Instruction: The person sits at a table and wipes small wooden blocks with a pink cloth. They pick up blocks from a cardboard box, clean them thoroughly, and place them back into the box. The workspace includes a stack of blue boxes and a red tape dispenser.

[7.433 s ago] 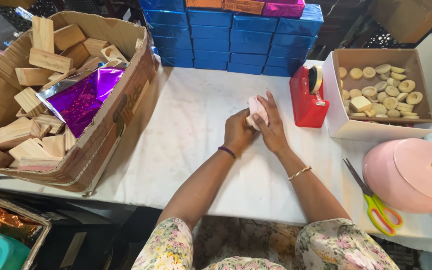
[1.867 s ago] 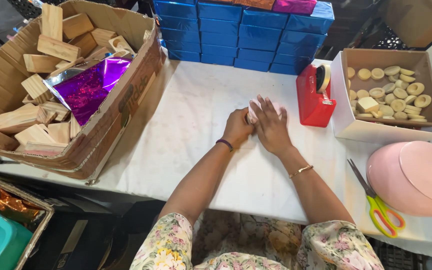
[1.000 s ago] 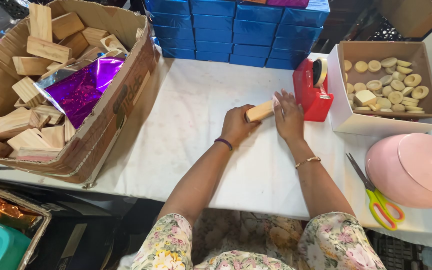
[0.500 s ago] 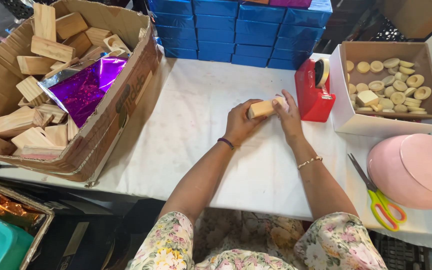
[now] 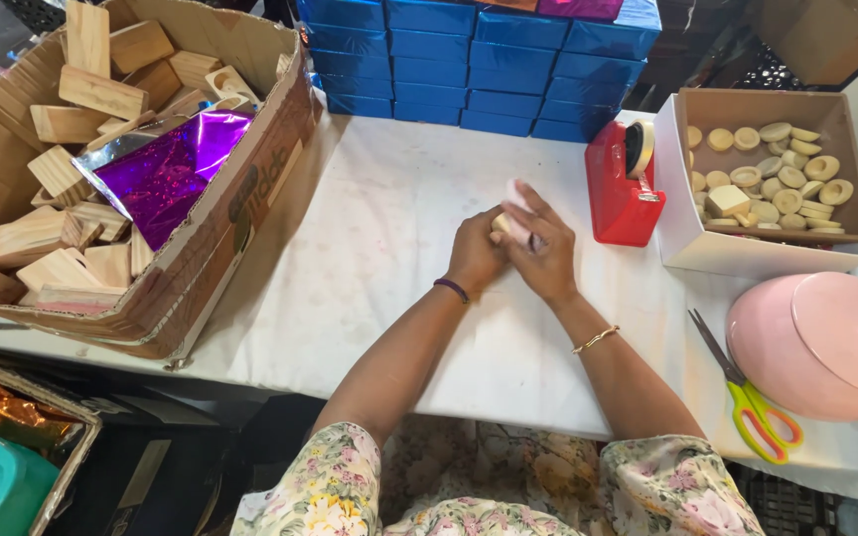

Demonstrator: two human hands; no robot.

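Observation:
Both my hands meet over the middle of the white table. My left hand and my right hand are closed together around a small light wooden block. Only a corner of the block shows between the fingers, with a pale strip of tape or wrap at my right fingertips. A red tape dispenser stands just right of my hands.
A big cardboard box of wooden blocks and purple foil fills the left. Blue boxes are stacked at the back. A smaller box of round wooden pieces, a pink lidded container and green-handled scissors lie on the right.
The block was held out level between both hands half a second ago; now both hands have closed over it and lowered it toward the table.

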